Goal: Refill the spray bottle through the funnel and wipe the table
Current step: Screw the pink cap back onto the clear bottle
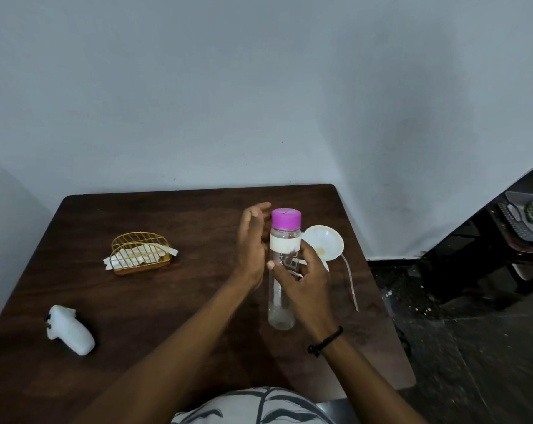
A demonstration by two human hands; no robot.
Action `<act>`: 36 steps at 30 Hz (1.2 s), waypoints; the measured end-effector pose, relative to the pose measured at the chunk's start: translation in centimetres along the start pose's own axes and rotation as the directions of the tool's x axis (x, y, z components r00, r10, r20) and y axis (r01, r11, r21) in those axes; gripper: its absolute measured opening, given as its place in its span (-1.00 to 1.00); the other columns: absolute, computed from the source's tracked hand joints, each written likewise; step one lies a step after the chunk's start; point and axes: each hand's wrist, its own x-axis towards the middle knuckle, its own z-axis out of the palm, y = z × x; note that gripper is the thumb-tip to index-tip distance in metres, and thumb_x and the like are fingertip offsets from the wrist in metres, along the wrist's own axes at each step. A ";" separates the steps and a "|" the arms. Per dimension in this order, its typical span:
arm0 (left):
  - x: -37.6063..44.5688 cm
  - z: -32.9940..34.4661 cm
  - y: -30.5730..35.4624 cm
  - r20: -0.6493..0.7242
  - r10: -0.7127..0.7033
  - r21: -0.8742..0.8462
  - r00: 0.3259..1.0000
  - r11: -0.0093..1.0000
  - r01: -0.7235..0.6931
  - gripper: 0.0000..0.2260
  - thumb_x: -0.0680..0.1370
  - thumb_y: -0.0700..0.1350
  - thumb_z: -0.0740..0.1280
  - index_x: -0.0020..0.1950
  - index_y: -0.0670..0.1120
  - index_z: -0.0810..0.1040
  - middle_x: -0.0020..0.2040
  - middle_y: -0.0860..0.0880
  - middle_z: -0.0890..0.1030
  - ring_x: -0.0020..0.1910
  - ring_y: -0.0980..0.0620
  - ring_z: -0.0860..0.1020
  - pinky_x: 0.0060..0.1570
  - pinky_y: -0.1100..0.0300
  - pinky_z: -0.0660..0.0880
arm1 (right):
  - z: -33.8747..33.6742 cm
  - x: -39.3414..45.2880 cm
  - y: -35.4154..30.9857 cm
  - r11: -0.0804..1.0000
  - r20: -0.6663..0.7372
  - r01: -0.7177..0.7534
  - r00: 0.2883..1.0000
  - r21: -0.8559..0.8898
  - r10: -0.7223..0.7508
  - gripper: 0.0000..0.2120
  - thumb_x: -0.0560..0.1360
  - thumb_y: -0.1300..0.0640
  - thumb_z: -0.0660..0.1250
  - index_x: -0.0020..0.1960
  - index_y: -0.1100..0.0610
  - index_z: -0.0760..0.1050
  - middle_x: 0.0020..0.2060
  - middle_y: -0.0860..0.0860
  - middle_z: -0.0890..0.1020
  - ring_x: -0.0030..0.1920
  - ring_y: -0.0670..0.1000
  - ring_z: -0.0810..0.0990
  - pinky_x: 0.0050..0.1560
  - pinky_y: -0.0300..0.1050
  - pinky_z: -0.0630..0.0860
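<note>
A tall clear bottle with a purple cap and a white band stands upright on the dark wooden table. My right hand wraps its middle from the right. My left hand hovers just left of the bottle's top, fingers spread, not gripping. A white funnel lies on its side behind the bottle, partly hidden by it. A white spray head lies at the table's left, and a thin clear tube runs along the table to the right of the bottle.
A gold wire holder with folded paper napkins sits left of centre. The wall rises right behind the table. The table's right edge drops to a dark floor, with a low stand holding a tray at far right.
</note>
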 end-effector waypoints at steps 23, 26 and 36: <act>0.0 -0.3 0.3 0.097 -0.012 0.111 0.995 0.994 0.002 -0.84 0.63 -0.14 0.30 0.12 -0.21 0.56 -0.16 -0.06 0.63 -0.26 0.12 0.59 -0.30 0.27 0.53 | 0.7 0.9 1.4 1.000 0.043 -0.015 0.999 0.008 0.015 -0.64 0.43 0.10 0.50 0.18 -0.03 0.51 -0.05 -0.19 0.68 -0.02 -0.18 0.66 -0.01 -0.15 0.60; 0.0 -1.0 0.2 0.075 -0.027 0.087 0.997 0.996 0.021 -0.79 0.64 -0.04 0.26 0.07 -0.16 0.59 -0.19 -0.05 0.62 -0.26 0.10 0.57 -0.27 0.23 0.53 | 1.4 1.0 2.1 1.000 0.083 -0.016 0.996 0.008 0.016 -0.62 0.43 0.07 0.51 0.20 -0.02 0.51 -0.04 -0.16 0.68 -0.02 -0.16 0.66 -0.02 -0.17 0.60; 0.6 -5.1 0.0 0.102 -0.034 0.258 0.994 0.966 0.006 -0.76 0.53 -0.15 0.43 0.19 -0.04 0.56 0.03 0.01 0.65 -0.03 0.06 0.64 -0.23 0.30 0.59 | 4.5 2.8 4.2 0.998 0.166 -0.003 0.986 -0.058 0.012 -0.61 0.34 -0.04 0.53 0.11 -0.10 0.50 -0.12 -0.19 0.68 -0.09 -0.22 0.65 -0.16 -0.36 0.54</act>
